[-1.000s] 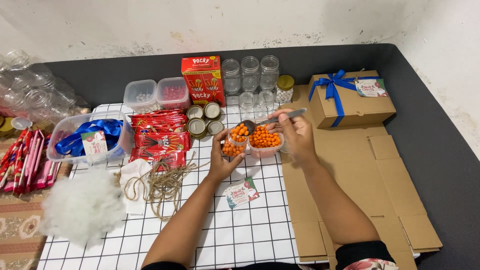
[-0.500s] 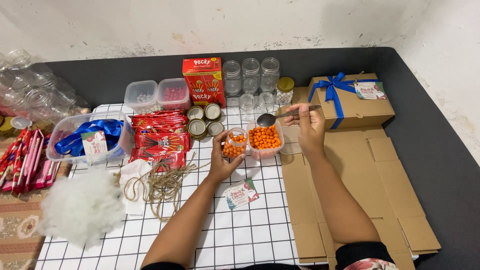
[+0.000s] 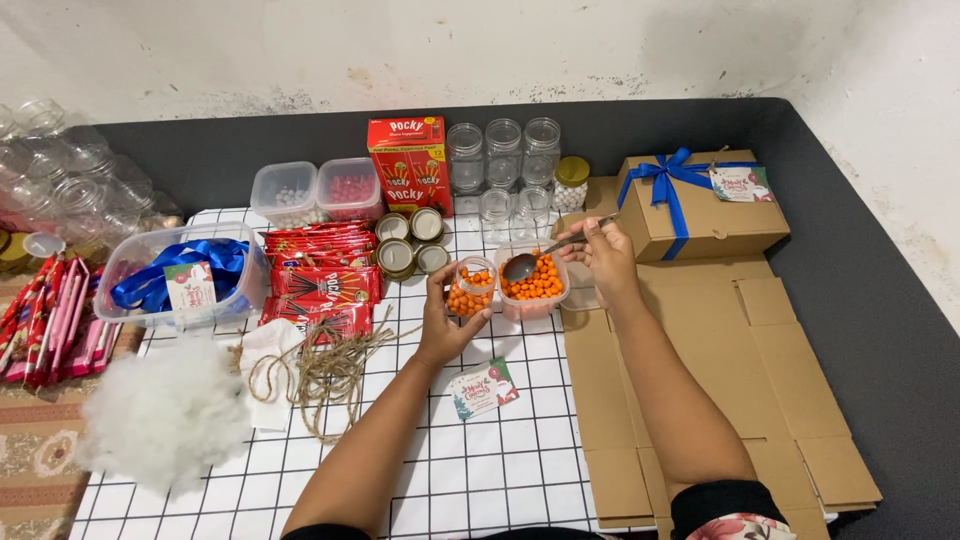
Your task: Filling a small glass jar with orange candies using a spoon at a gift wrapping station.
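My left hand [image 3: 446, 322] grips a small clear jar [image 3: 470, 289] partly filled with orange balls, held upright on the checked cloth. Just right of it stands a clear tub [image 3: 534, 285] heaped with the same orange balls. My right hand [image 3: 603, 256] holds a metal spoon [image 3: 540, 255] by its handle, with the bowl resting low over the tub's orange balls.
Behind stand a red snack box [image 3: 408, 160], empty glass jars [image 3: 503, 152], gold lids [image 3: 410, 240], two lidded tubs [image 3: 318, 190]. Red snack packets [image 3: 320, 280], twine [image 3: 325, 370], white stuffing [image 3: 165, 415] and a ribbon tub [image 3: 175, 275] lie left. A ribboned gift box [image 3: 700, 205] and flat cardboard [image 3: 700, 400] lie right. A gift tag [image 3: 483, 388] lies near.
The spoon has left the jar's mouth and swung right and down into the tub of orange balls. My left hand keeps the jar in place.
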